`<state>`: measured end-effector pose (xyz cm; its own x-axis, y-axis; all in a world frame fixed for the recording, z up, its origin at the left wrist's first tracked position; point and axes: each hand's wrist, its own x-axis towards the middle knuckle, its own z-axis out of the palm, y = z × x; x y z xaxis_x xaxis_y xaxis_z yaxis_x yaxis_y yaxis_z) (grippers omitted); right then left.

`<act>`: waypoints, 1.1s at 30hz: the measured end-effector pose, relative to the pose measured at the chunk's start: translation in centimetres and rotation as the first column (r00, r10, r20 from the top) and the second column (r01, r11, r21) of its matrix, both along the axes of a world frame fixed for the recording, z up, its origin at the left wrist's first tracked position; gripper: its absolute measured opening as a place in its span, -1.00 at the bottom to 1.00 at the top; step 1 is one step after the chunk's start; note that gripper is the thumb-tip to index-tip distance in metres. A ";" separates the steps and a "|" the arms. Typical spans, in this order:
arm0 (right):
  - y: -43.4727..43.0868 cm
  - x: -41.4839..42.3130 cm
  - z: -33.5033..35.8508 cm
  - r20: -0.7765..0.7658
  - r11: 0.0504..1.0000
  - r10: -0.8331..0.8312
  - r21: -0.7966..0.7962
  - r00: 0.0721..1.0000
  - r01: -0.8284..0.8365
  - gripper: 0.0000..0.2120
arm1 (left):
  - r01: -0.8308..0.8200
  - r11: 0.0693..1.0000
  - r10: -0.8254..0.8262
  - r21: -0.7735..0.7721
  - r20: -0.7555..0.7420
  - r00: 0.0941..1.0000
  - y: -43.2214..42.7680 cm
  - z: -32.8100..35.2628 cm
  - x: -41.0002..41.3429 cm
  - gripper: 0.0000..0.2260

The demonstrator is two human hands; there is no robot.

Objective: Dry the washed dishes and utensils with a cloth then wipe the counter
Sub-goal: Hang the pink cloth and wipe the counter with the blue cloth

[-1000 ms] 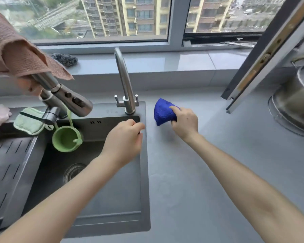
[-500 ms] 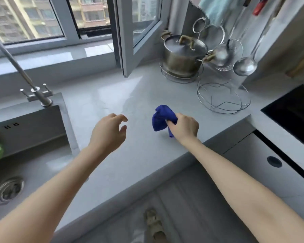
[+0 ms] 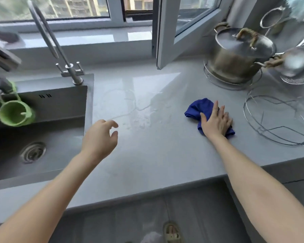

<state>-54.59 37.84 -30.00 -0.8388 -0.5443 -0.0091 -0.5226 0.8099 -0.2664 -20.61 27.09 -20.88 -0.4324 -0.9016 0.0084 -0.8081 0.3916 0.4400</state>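
Blue cloth (image 3: 194, 109) lies bunched on the grey table (image 3: 156, 163), and our right hand (image 3: 216, 121) presses on it with the palm flat and the fingers straight, pinning it rather than gripping it. Our left hand (image 3: 98, 137) hovers above the table beside the sink (image 3: 42, 135), fingers loosely curled, holding nothing.

We judge this to be the wiping step, and the wet patch (image 3: 139, 111) between the two hands is the trouble. A wadded cloth may only smear the water, and a hard pull towards us could push it over the front edge onto the floor, where a sandalled foot (image 3: 172, 233) stands. A wide sweep to the right could catch the wire stand (image 3: 277, 120) just beside the cloth and send it skidding into the lidded steel pot (image 3: 239, 57) behind it.

We see a smooth, glossy surface that mirrors the window (image 3: 182, 23), so the glare makes it hard to say how far the water reaches. A tall tap (image 3: 68, 67) rises at the back of the sink, and a green cup (image 3: 14, 113) hangs at its left. Strainers hang at the far right, blurred.
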 end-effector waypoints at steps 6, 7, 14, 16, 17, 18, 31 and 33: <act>-10.6 6.1 -0.7 0.015 0.947 0.321 0.026 0.947 -0.321 -0.33 | -0.227 0.974 0.227 0.013 0.008 0.974 -1.3 -1.6 2.0 -0.77; -11.3 8.0 -0.9 0.035 0.930 0.366 0.025 0.930 -0.367 -0.30 | -0.256 0.967 0.256 0.014 0.018 0.967 -1.4 -1.6 2.6 -0.77; -13.8 18.9 -1.3 0.011 0.831 0.557 -0.026 0.831 -0.556 -0.39 | -0.464 0.885 0.464 0.032 0.007 0.886 -2.3 -1.0 7.9 -0.79; -14.0 23.3 -1.5 0.033 0.781 0.624 -0.065 0.781 -0.621 -0.44 | -0.490 0.871 0.490 0.038 0.005 0.871 -2.6 -0.9 9.2 -0.80; -14.0 25.7 -1.6 0.027 0.753 0.655 -0.098 0.755 -0.651 -0.48 | -0.499 0.865 0.500 0.042 0.000 0.866 -2.8 -0.9 9.8 -0.80; -14.0 28.0 -1.7 0.020 0.729 0.680 -0.124 0.733 -0.673 -0.53 | -0.507 0.861 0.507 0.043 -0.004 0.862 -3.0 -0.9 10.4 -0.80; -12.8 25.6 5.1 0.582 0.723 0.389 -0.673 0.714 0.155 -0.89 | -0.486 0.872 0.489 0.060 -0.044 0.871 -7.3 1.4 16.6 -0.81; -9.9 20.9 5.3 0.528 0.815 0.222 -0.562 0.820 0.141 -0.74 | -0.471 0.877 0.476 0.090 -0.040 0.878 -7.6 1.3 17.3 -0.80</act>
<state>-33.66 27.93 -24.68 -0.7595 -0.6347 -0.1426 -0.1666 0.4017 -0.9005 -3.36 19.46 -19.58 0.0459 -0.9974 -0.0557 -0.8602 -0.0678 0.5054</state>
